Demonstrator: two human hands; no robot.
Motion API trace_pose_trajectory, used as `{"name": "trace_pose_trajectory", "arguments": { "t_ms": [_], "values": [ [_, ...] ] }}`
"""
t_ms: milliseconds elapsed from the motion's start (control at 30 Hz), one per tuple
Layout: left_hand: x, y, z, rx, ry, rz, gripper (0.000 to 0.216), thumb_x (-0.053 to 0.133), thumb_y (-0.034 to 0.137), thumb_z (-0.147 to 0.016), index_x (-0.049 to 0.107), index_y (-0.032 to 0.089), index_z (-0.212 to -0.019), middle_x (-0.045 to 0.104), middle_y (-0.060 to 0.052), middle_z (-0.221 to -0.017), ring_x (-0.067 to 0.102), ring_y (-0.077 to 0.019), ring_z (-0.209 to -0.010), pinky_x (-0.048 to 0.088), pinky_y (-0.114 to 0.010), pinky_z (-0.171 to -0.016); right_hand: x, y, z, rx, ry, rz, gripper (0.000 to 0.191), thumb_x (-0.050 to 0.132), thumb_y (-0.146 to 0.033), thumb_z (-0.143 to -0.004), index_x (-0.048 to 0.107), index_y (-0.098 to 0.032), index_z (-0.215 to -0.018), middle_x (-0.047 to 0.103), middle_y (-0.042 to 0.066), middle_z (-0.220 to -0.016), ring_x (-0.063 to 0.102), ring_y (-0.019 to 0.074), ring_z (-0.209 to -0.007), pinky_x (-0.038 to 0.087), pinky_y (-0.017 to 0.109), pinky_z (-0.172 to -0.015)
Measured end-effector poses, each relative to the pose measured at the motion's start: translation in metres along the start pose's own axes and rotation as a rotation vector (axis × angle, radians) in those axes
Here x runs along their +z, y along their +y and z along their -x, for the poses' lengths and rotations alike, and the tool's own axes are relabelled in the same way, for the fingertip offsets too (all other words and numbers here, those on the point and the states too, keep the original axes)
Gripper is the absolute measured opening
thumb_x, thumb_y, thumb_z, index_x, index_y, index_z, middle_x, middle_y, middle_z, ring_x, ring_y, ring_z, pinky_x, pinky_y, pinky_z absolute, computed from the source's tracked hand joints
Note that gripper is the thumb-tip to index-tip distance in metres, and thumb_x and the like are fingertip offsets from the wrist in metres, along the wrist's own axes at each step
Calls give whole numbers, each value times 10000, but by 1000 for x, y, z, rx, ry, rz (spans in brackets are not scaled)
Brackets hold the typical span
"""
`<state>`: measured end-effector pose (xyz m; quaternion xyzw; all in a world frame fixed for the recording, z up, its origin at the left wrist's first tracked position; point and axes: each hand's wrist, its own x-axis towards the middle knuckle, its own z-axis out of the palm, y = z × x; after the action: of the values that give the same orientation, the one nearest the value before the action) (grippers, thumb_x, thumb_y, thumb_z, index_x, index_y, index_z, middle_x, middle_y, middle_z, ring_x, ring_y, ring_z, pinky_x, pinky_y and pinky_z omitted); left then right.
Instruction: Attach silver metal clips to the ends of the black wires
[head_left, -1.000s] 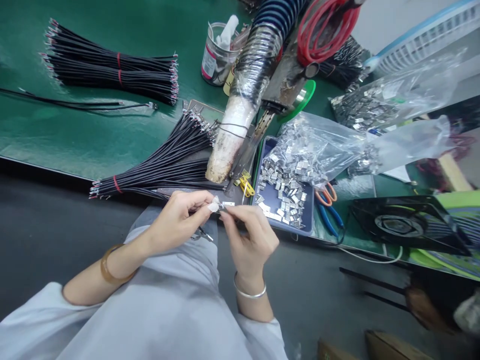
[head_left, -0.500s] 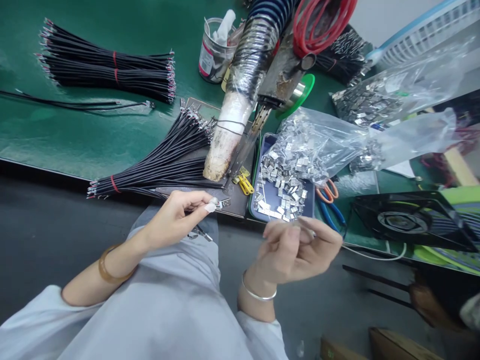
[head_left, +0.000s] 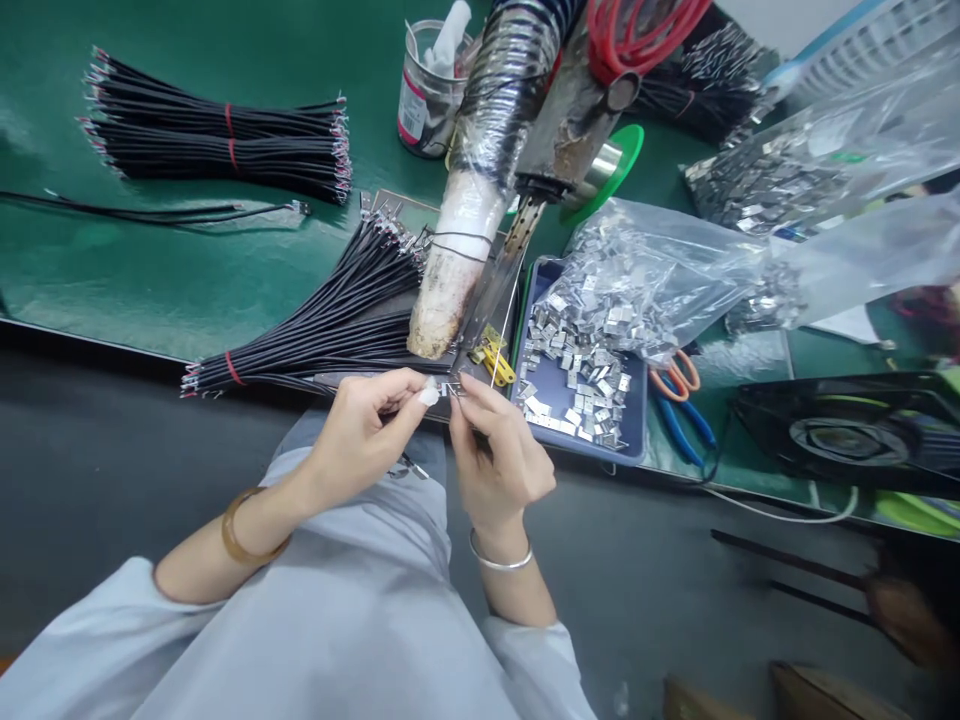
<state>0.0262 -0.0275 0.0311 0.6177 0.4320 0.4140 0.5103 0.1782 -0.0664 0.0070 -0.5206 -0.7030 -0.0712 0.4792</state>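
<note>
My left hand (head_left: 367, 425) is closed in a pinch, white wrapping on its fingertips. Between them is the end of a black cable with a small metal USB connector (head_left: 448, 390). My right hand (head_left: 501, 455) is also closed, its thumb and forefinger meeting at that connector. A thin strand of solder wire (head_left: 508, 315) runs from the spool with a green rim (head_left: 626, 170) down to the right hand. Just above the fingertips is the lower end of a soldering iron (head_left: 525, 225). Beside it hangs a wrapped fume hose (head_left: 461, 230).
A tied cable bundle (head_left: 322, 330) lies left of the hose; another bundle (head_left: 217, 130) is farther back. A blue tray (head_left: 634, 440) holds loose metal connectors and a plastic bag (head_left: 675, 270). Pliers (head_left: 686, 430), a small fan (head_left: 840, 435) and a jar (head_left: 424, 105) also stand around.
My right hand has moved left, from in front of the tray to the connector at my left fingertips. The solder wire has swung left with it. My left hand keeps its pinch.
</note>
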Motion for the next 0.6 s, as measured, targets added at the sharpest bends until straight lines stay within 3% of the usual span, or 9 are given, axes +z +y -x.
{"name": "trace_pose_trajectory", "arguments": {
  "t_ms": [67,267,600],
  "values": [
    [3,0,0,28,22,-33,260,576,241,-947,723,128,-764,600,17,-599,463,-87,-545,380,-196,-529,1,1,-1,-24,13,23,173,709,-44,-924,671,-201,-987,836,95,-1043,822,173,-936,657,225,-848],
    [3,3,-2,44,46,3,230,592,203,-940,751,120,-796,648,11,-624,499,-77,-547,407,-169,-527,3,1,-6,87,20,-67,180,726,-73,-910,654,-231,-955,839,55,-1030,821,171,-902,667,247,-794],
    [1,7,-4,145,89,-11,190,634,165,-936,791,126,-837,729,3,-687,528,-68,-548,403,-172,-521,2,-2,-13,88,30,-81,181,748,-79,-903,670,-237,-946,833,58,-1050,817,179,-911,682,285,-814]
  ]
}}
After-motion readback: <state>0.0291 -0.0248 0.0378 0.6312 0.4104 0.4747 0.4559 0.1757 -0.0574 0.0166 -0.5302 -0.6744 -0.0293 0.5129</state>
